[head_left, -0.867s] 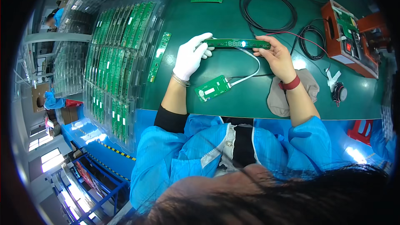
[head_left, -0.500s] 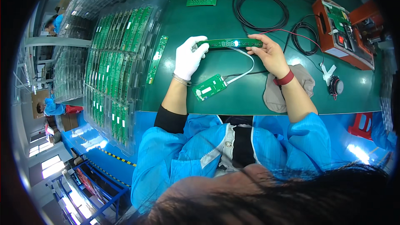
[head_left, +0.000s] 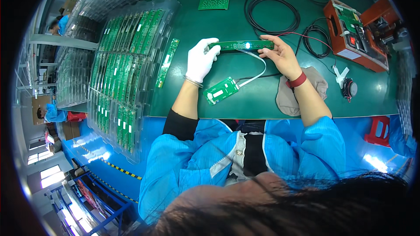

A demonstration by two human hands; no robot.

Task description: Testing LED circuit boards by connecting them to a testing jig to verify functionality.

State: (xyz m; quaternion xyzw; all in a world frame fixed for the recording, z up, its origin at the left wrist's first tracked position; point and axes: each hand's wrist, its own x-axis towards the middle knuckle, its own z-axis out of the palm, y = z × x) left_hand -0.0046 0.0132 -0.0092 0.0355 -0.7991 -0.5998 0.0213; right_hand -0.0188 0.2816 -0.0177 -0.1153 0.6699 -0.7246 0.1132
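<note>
So the long narrow green circuit board with the digit display is up between both hands, in front of the person and above the dark green counter. The white-gloved left hand has its grip closed on the left end, and the bare right hand has its grip pinched on the right end, thumb on the near side. The digits are lit, with a really bright white spot right next to them. A flat pale ribbon cable curves down from under that board to a smaller rectangular green circuit board lying on the counter. There's a crumpled beige cloth under the right forearm, and past it a small round black-and-grey speaker. Farther back you've got a loose black cable coil and an orange box with a red switch. Over on the left, a loose green strip board sits just beside a clear plastic tray full of rows of similar boards.
</note>
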